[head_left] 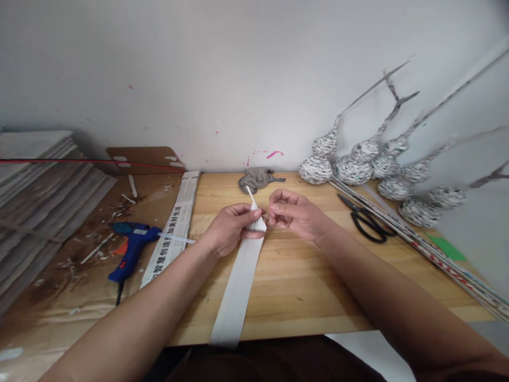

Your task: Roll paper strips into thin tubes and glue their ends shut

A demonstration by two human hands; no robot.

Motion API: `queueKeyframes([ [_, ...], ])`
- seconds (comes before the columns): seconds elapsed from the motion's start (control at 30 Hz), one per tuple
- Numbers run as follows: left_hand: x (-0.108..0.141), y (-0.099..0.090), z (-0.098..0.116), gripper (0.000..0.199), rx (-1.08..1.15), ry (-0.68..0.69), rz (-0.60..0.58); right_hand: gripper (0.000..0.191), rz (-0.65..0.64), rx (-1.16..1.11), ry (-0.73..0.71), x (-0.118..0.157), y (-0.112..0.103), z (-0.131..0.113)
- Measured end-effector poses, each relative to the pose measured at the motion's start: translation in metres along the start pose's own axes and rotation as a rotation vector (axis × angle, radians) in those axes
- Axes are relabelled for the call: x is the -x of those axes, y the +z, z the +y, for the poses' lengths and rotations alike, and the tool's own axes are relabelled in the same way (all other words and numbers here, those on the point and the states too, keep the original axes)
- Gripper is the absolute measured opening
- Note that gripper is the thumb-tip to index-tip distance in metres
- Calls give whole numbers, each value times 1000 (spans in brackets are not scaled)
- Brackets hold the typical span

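A long newspaper strip (242, 286) runs from the table's front edge up to my left hand (234, 228). My left thumb and fingers pinch its upper end, where the paper is folded at a slant. A thin white rolled paper tip (251, 195) sticks up beyond those fingers. Just to the right, my right hand (296, 212) is closed in a pinch, its fingertips close to the folded end. Something thin seems to show between the two hands, but what the right fingers hold is too small to make out.
Left lie a blue glue gun (135, 252), a newspaper strip stack (175, 223) and piled newspapers (47, 191). A grey cloth (256, 179) sits by the wall. Rightward are black scissors (368, 220), long paper rods (417, 249), a green piece (445, 246) and several woven paper gourds (316, 168).
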State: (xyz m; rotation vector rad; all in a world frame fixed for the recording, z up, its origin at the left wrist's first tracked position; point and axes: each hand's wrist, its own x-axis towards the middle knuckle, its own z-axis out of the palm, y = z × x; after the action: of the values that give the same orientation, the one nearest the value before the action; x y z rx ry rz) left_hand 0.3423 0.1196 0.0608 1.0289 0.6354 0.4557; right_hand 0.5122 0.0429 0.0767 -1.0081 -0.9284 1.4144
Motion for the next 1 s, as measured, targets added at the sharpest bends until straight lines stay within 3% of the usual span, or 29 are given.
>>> queueKeyframes([
  [0.37, -1, -1, 0, 27, 13, 18, -17, 23, 62, -24, 8, -1, 1, 0],
  [0.57, 0, 0, 0, 26, -3, -7, 19, 25, 295, 191, -103, -7, -6, 5],
  [0.63, 0, 1, 0, 26, -20, -13, -9, 20, 222, 255, -92, -6, -5, 6],
  [0.77, 3, 4, -3, 24, -68, -14, -73, 29, -21, 244, -25, -3, 1, 7],
  [1.0, 6, 9, -6, 27, -204, -10, -136, 32, 5, 131, 61, -2, 2, 11],
])
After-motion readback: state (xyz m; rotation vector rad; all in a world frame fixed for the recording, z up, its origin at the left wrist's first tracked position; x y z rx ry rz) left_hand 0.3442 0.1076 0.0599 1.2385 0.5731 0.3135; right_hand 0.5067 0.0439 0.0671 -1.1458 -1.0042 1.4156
